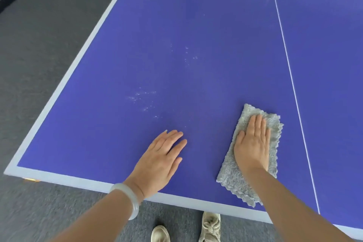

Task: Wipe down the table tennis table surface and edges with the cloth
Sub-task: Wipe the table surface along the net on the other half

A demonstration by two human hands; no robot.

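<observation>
The right hand (pixel 252 143), lower right of centre in the frame, lies flat with fingers straight and close together, palm pressing down on the folded grey fluffy microfibre cloth (pixel 231 179). The cloth lies on the table just inside the near edge. Its long side runs up the frame and its scalloped lower corner reaches the border strip. The left hand (pixel 160 161), at lower centre, rests palm-down directly on the playing surface, fingers extended and slightly spread. It lies beside the cloth without touching it. A pale translucent stone bangle (pixel 130 197) sits on the left wrist, over the table's near edge. Both hands rest on the blue table tennis table (pixel 176 35), which fills the centre and upper right. A pale grey-white border strip (pixel 60 88) runs along its left and near edges, meeting in a corner at lower left. A thin white centre line (pixel 291 76) runs up the frame to the right of the cloth. Clusters of white specks (pixel 143 98) mark the surface above the left hand. Grey carpet (pixel 39 45) covers the floor at left and bottom. Two pale shoes (pixel 211 226) show at bottom centre.
</observation>
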